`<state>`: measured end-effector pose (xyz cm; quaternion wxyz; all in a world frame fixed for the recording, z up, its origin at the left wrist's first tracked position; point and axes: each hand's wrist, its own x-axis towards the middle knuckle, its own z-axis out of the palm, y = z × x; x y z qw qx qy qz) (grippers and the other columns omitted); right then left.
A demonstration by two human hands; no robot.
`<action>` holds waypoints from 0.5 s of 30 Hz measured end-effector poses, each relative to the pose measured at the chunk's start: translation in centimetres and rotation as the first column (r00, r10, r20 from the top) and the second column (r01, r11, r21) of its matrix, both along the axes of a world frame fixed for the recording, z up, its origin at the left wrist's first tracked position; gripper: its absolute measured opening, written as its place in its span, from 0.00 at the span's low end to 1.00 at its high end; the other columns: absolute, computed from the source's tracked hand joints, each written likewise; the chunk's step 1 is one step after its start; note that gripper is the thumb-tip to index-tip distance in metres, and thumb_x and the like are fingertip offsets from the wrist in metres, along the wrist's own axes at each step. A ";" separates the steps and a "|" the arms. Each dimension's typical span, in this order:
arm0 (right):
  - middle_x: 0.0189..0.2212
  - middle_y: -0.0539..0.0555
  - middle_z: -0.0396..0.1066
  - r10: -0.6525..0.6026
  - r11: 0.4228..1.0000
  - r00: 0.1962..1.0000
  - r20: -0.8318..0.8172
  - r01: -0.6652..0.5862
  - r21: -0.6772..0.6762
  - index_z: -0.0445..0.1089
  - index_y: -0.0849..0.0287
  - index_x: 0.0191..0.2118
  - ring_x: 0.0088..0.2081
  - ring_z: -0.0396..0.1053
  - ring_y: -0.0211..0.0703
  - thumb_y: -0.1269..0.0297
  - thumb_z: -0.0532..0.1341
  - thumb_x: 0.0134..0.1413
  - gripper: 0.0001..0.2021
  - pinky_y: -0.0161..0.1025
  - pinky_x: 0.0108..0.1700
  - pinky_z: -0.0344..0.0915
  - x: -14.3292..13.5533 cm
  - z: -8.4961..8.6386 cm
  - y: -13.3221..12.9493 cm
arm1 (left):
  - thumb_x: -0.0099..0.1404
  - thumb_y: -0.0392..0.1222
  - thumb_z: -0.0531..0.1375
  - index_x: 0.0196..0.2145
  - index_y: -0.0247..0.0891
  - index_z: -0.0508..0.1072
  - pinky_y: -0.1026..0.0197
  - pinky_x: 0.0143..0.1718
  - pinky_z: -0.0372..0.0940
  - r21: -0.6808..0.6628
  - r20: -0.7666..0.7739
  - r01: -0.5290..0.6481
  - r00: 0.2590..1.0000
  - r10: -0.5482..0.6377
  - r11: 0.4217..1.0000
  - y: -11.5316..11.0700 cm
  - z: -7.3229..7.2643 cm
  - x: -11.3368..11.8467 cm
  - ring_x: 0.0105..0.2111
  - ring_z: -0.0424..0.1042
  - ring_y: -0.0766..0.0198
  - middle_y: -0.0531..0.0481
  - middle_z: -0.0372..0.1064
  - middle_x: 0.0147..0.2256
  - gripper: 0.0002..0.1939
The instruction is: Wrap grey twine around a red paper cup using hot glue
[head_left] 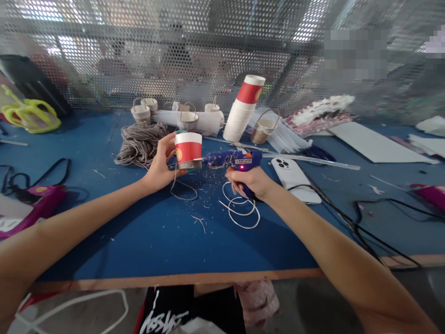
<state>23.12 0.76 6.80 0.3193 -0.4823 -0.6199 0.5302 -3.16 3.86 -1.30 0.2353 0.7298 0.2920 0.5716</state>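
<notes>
My left hand (pixel 162 163) grips a red and white paper cup (pixel 188 144) from its left side, above the blue table. Grey cord is wrapped round the cup's lower part, and its loose end (pixel 184 199) curls below onto the table. In my right hand (pixel 252 180) is a blue glue gun (pixel 236 159) with a red light lit. Its nozzle points left and meets the cup's lower right side, near the cord. A bundle of grey cord (pixel 141 144) lies behind my left hand. White cord (pixel 243 214) lies in loops below the gun.
Behind stand a tilted stack of cups (pixel 239 116) and several small cord-wrapped buckets, one of them (pixel 263 131) right of the stack. A white phone (pixel 295 180) and black cables (pixel 342 215) lie at the right. At the left is a purple glue gun (pixel 45 204). Perforated metal (pixel 208 55) closes the back.
</notes>
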 end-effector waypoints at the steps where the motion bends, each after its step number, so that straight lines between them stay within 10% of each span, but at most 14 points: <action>1: 0.06 0.45 0.55 -0.002 1.000 1.000 -0.003 0.002 -0.003 0.61 0.56 0.11 0.10 0.53 0.30 0.67 0.62 0.38 0.12 0.33 0.14 0.56 0.0 0.0 0.0 | 0.53 0.49 0.73 0.63 0.50 0.51 0.39 0.64 0.62 0.000 0.003 0.002 1.000 -0.002 1.000 0.0 0.0 0.0 0.63 0.65 0.46 0.39 0.62 0.61 0.48; 15: 0.07 0.47 0.58 -0.030 0.999 0.999 -0.018 0.029 -0.024 0.61 0.57 0.10 0.11 0.53 0.29 0.67 0.61 0.35 0.12 0.32 0.14 0.55 0.0 0.3 0.2 | 0.54 0.56 0.71 0.63 0.53 0.49 0.43 0.61 0.65 0.012 0.030 -0.001 1.000 0.001 1.000 0.2 0.0 -0.2 0.62 0.66 0.48 0.40 0.59 0.62 0.47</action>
